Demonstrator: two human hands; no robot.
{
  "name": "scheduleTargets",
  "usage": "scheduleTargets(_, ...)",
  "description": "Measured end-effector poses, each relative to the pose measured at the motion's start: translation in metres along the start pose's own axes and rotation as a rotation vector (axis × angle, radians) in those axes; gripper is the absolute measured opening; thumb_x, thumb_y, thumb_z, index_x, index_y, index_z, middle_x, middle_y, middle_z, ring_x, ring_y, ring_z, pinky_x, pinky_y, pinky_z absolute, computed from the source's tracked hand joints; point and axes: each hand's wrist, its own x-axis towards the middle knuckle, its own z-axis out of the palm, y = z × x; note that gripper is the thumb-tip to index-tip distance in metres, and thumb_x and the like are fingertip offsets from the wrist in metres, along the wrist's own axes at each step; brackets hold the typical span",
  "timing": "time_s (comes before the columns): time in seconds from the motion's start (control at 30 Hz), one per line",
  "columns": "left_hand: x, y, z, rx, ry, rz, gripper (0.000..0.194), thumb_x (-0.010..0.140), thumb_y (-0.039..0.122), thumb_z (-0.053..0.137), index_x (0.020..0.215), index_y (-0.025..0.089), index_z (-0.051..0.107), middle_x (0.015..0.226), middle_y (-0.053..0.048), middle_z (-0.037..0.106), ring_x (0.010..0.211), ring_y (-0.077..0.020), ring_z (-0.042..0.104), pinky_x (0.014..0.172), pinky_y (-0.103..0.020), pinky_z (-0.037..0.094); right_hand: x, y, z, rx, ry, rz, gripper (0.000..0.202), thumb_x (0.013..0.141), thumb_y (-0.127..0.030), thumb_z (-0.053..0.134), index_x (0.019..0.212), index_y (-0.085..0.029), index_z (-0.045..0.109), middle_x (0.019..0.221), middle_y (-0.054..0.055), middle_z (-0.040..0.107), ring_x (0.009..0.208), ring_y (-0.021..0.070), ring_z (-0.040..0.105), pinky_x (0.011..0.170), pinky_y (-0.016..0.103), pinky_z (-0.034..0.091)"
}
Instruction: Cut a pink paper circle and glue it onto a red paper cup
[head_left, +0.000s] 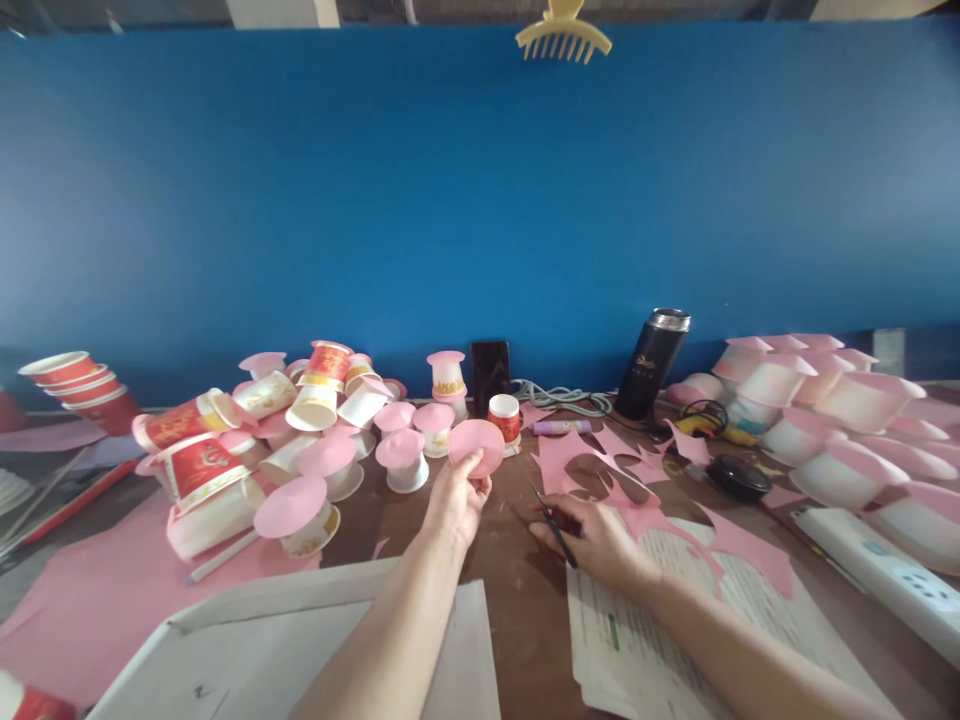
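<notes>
Between its thumb and fingers my left hand (457, 505) pinches a pink paper disc (477, 440), held up in front of a red paper cup (505, 418). My right hand (592, 540) is closed around a slim black pointed tool (556, 535) just above the brown table; its exact kind is not clear. Pink paper scraps with round cut-outs (559, 465) lie beyond the right hand. Left of the disc stand small paper cups topped with pink discs, one of them a white cup (406, 473).
A heap of red and white cups (202, 470) lies at left. At right are pink-topped cups (844, 450), a power strip (892, 570) and a computer mouse (739, 477). A black flask (651, 365), phone (490, 372) and glue stick (562, 427) are near the blue partition (375, 200).
</notes>
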Motion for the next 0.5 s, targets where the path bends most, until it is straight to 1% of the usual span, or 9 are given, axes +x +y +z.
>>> scheduleTargets(0.13, -0.0004, 0.0000, 0.0008, -0.013, -0.003, -0.012, 0.022, 0.069, 0.006, 0.070, 0.085, 0.016, 0.058, 0.082, -0.002, 0.064, 0.066, -0.0076, 0.058, 0.052, -0.016, 0.044, 0.0010, 0.0014, 0.0017, 0.108, 0.005, 0.007, 0.040, 0.080, -0.044, 0.060, 0.111, -0.020, 0.068, 0.083, 0.004, 0.072, 0.069, 0.0171, 0.062, 0.062, 0.026, 0.045)
scheduleTargets(0.27, -0.0010, -0.0008, 0.0012, -0.004, -0.023, -0.017, 0.022, 0.070, 0.006, 0.070, 0.087, 0.015, 0.059, 0.084, -0.002, 0.064, 0.067, -0.0075, 0.059, 0.053, -0.016, 0.044, 0.0035, 0.0058, 0.0063, 0.243, 0.000, 0.022, 0.040, 0.081, -0.044, 0.059, 0.111, -0.018, 0.067, 0.074, 0.002, 0.068, 0.065, 0.0156, 0.059, 0.057, 0.025, 0.044)
scheduleTargets(0.33, -0.0015, -0.0016, 0.0013, 0.004, -0.031, -0.022, 0.022, 0.070, 0.006, 0.070, 0.086, 0.015, 0.059, 0.084, -0.003, 0.064, 0.067, -0.0076, 0.059, 0.054, -0.016, 0.045, 0.0043, 0.0080, 0.0082, 0.271, 0.003, 0.039, 0.039, 0.081, -0.044, 0.059, 0.110, -0.018, 0.067, 0.070, 0.002, 0.066, 0.063, 0.0151, 0.058, 0.055, 0.024, 0.043)
scheduleTargets(0.5, -0.0047, -0.0027, 0.0028, 0.013, -0.047, -0.038, 0.022, 0.069, 0.007, 0.072, 0.086, 0.015, 0.060, 0.085, -0.003, 0.065, 0.068, -0.0077, 0.059, 0.053, -0.016, 0.044, 0.0035, 0.0072, 0.0081, 0.278, 0.022, 0.077, 0.038, 0.080, -0.045, 0.060, 0.106, -0.019, 0.069, 0.067, 0.002, 0.066, 0.063, 0.0157, 0.059, 0.055, 0.024, 0.044)
